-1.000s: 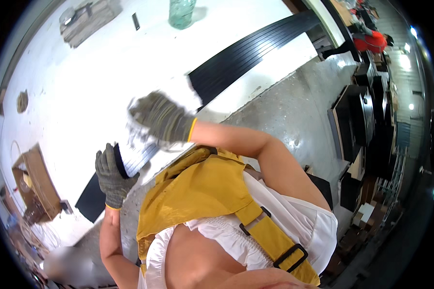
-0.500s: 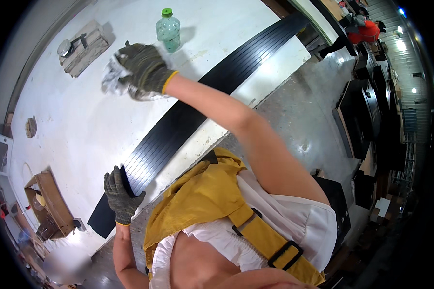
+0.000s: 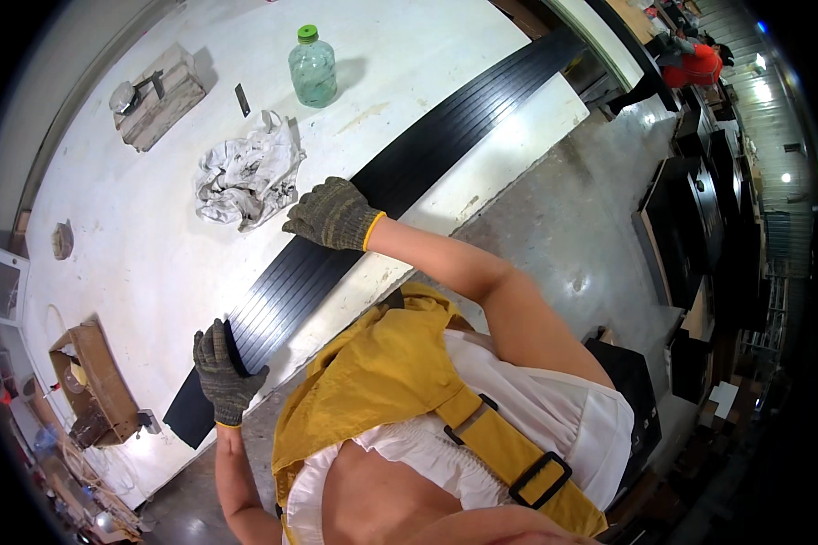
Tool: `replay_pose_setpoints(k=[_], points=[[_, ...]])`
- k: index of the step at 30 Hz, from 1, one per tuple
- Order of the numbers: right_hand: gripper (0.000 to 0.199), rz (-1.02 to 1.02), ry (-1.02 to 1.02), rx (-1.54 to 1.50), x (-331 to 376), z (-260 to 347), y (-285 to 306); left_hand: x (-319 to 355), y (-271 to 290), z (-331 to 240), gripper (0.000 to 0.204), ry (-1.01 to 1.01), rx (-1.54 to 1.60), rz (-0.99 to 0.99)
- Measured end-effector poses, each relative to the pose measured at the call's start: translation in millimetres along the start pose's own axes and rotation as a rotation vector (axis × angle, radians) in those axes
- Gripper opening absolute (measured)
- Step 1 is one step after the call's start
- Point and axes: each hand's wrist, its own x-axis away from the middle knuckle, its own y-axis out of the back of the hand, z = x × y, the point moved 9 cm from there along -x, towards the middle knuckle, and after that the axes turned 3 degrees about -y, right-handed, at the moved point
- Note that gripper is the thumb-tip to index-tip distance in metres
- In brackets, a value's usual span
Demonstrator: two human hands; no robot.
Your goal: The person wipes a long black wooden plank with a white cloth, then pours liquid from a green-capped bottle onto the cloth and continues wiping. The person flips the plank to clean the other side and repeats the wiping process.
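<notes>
A long black ribbed panel (image 3: 445, 145) lies slantwise across a white worktable (image 3: 136, 263). My right hand (image 3: 332, 213), in a grey knit glove with a yellow cuff, sits at the panel's far edge near its middle, fingers curled over that edge. A crumpled white rag (image 3: 245, 173) lies on the table just beyond this hand, apart from it. My left hand (image 3: 223, 368), gloved the same way, grips the panel's near edge close to its left end. A yellow apron covers my chest below.
A clear plastic bottle (image 3: 312, 68) with a green cap stands at the table's back. A wooden block (image 3: 154, 95) with a tool on it lies at the back left. A wooden box (image 3: 91, 381) sits at the left. Dark panels (image 3: 691, 209) lean at the right; a person in red (image 3: 695, 64) is far off.
My right hand carried the white rag up and away, let it go on the table, and came back down onto the panel's far edge. My left hand stayed at the panel's end.
</notes>
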Motion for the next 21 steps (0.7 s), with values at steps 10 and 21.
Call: replay_pose_setpoints(k=[10, 21], points=[[0.023, -0.425, 0.459, -0.003, 36, -18, 31, 56, 13, -4, 0.102, 0.323, -0.203, -0.079], [0.066, 0.157, 0.292, -0.053, 47, -65, 49, 143, 16, 15, 0.075, 1.011, 0.378, -1.182]])
